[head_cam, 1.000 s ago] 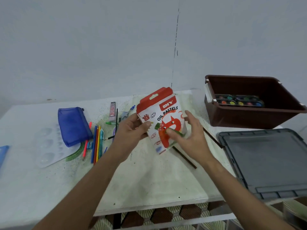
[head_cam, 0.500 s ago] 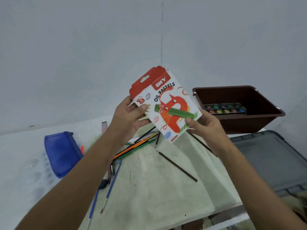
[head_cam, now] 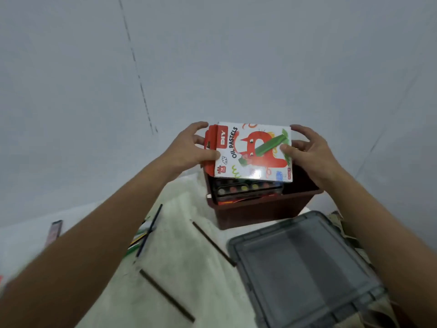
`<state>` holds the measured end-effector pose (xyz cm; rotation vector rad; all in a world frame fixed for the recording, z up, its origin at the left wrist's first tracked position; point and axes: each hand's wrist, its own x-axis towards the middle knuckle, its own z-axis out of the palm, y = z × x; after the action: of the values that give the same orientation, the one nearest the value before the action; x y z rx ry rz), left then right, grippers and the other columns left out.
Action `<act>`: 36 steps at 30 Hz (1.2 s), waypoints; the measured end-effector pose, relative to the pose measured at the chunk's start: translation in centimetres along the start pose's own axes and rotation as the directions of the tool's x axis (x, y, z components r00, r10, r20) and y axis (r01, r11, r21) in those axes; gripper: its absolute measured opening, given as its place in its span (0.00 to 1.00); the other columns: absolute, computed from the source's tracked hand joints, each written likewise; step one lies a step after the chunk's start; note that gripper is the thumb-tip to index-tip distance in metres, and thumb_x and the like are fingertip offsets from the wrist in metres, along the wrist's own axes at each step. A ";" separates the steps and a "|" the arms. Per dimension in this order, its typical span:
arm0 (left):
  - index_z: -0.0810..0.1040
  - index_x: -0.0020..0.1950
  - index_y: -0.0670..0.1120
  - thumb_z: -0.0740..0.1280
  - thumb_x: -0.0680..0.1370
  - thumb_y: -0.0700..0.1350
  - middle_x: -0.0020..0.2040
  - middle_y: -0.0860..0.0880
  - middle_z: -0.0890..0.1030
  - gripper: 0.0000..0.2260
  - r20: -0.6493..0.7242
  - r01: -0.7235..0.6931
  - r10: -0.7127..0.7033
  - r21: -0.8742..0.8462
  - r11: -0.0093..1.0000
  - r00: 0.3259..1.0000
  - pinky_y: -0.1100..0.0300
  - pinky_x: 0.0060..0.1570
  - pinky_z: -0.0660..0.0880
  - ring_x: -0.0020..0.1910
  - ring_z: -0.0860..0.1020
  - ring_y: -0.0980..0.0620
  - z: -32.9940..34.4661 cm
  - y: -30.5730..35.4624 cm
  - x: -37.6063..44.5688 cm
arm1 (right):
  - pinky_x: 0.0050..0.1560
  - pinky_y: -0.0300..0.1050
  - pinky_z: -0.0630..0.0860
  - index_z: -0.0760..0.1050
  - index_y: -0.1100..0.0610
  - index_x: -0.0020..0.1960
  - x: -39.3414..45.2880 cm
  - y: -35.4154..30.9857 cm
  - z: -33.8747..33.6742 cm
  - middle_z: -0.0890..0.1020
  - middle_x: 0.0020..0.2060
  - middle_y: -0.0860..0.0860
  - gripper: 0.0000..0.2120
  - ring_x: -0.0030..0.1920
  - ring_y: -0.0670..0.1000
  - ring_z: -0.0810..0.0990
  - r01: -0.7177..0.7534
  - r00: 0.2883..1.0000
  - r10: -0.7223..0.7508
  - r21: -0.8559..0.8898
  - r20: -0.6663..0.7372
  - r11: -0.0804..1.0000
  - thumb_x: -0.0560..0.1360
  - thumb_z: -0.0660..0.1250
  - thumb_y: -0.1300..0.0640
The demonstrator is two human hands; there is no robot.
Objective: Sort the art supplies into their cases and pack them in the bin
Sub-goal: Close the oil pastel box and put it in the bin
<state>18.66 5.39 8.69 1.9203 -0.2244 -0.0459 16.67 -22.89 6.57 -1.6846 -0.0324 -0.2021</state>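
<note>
Fingers of both your hands grip the oil pastels box: your left hand pinches the red flap end with thumb on the printed face, and your right hand clamps the opposite end the same way. You hold the box flat, face up, just above the open brown bin.

Beneath you the white table carries the grey bin lid, lying flat just in front of the bin. Inside the bin sits a watercolour palette, directly under the box. Two dark sticks and a bundle of pencils lie loose on the table.

You look to be at the packing step for the pastels. Next, lower the box level onto the palette, then let go with both hands.
</note>
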 end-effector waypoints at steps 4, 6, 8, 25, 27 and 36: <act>0.57 0.75 0.54 0.80 0.65 0.42 0.53 0.54 0.76 0.45 0.028 0.031 -0.035 0.111 0.993 0.999 0.63 0.40 0.78 0.48 0.81 0.55 4.0 -0.8 2.8 | 0.44 0.48 0.82 0.71 0.55 0.65 3.8 2.3 -1.5 0.82 0.54 0.54 0.19 0.47 0.51 0.84 -0.096 0.990 0.076 -0.180 -0.114 0.979 0.75 0.71 0.58; 0.58 0.74 0.52 0.81 0.64 0.43 0.54 0.55 0.76 0.45 0.134 0.038 -0.069 0.223 0.974 0.989 0.62 0.47 0.77 0.52 0.79 0.55 5.1 -1.8 3.6 | 0.43 0.42 0.81 0.75 0.55 0.59 4.7 3.2 -1.7 0.82 0.53 0.49 0.16 0.47 0.48 0.83 -0.076 0.997 0.067 -0.298 -0.041 0.951 0.73 0.73 0.56; 0.58 0.73 0.51 0.81 0.63 0.44 0.58 0.53 0.75 0.46 0.214 0.025 -0.122 0.406 0.913 0.969 0.60 0.52 0.74 0.57 0.76 0.53 5.9 -2.8 4.1 | 0.42 0.37 0.80 0.77 0.53 0.55 5.0 3.7 -1.8 0.83 0.49 0.46 0.18 0.45 0.46 0.84 -0.045 0.975 0.116 -0.347 0.188 0.937 0.68 0.78 0.54; 0.68 0.68 0.55 0.68 0.59 0.76 0.61 0.53 0.76 0.44 0.291 -0.250 -0.236 0.950 0.189 0.927 0.46 0.67 0.55 0.63 0.69 0.48 7.8 -6.8 7.6 | 0.58 0.42 0.75 0.66 0.57 0.68 7.7 8.9 -1.1 0.76 0.60 0.51 0.39 0.57 0.49 0.76 0.231 0.822 0.352 -0.826 0.448 0.514 0.62 0.81 0.55; 0.66 0.71 0.55 0.65 0.58 0.78 0.62 0.51 0.75 0.47 0.297 -0.271 -0.242 0.953 0.135 0.924 0.46 0.67 0.55 0.63 0.67 0.47 7.5 -6.8 7.8 | 0.57 0.41 0.75 0.69 0.56 0.66 7.7 9.2 -1.0 0.78 0.59 0.50 0.37 0.56 0.49 0.77 0.209 0.829 0.353 -0.826 0.433 0.524 0.62 0.81 0.55; 0.73 0.62 0.54 0.60 0.59 0.80 0.51 0.54 0.80 0.42 0.303 -0.297 -0.258 0.953 0.062 0.917 0.48 0.64 0.56 0.55 0.73 0.51 7.8 -8.1 7.8 | 0.61 0.44 0.74 0.67 0.58 0.71 7.5 9.8 -1.0 0.76 0.63 0.50 0.39 0.61 0.50 0.76 0.194 0.846 0.337 -0.828 0.412 0.526 0.65 0.79 0.53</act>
<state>26.25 -0.52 -1.01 3.4068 -0.7378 -0.3782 25.25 -25.85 -1.78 -2.7125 -0.3303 0.4263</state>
